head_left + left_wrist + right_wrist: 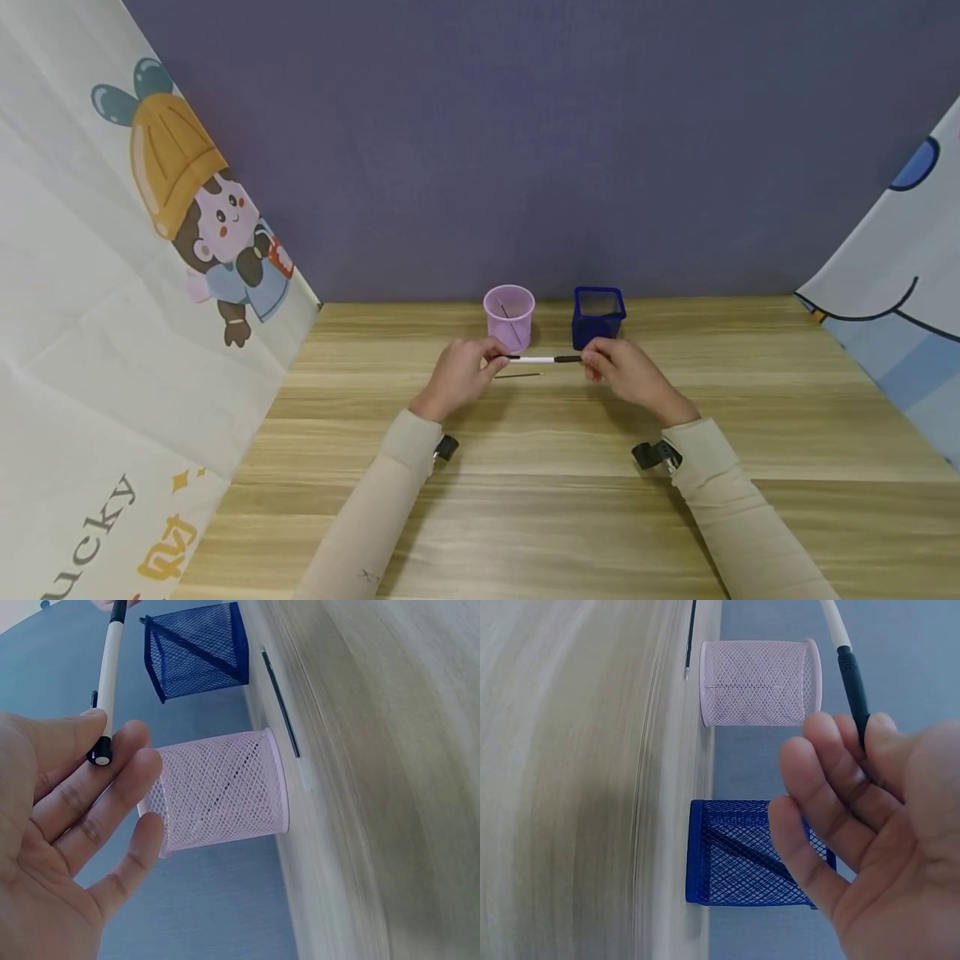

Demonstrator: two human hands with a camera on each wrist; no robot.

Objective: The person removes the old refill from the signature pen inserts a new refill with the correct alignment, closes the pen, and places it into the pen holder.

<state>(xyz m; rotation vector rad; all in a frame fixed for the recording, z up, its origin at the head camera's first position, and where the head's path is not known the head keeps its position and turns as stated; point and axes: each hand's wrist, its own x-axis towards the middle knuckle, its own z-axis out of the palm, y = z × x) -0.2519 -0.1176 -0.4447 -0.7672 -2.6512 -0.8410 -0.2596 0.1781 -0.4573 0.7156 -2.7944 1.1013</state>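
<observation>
A white pen with black ends is held level above the table between both hands. My left hand pinches its clip end between thumb and fingertips, while the other fingers spread loosely. At the dark grip end, my right hand pinches with thumb and index finger. Below the pen, a thin dark refill lies on the wood, seen also in the left wrist view. Just behind the left hand stands a pink mesh cup with a thin dark stick inside.
A square blue mesh holder stands behind the right hand, with a dark stick-like thing leaning inside. The wooden table ends at a dark blue-grey partition. Printed cloths hang along both sides.
</observation>
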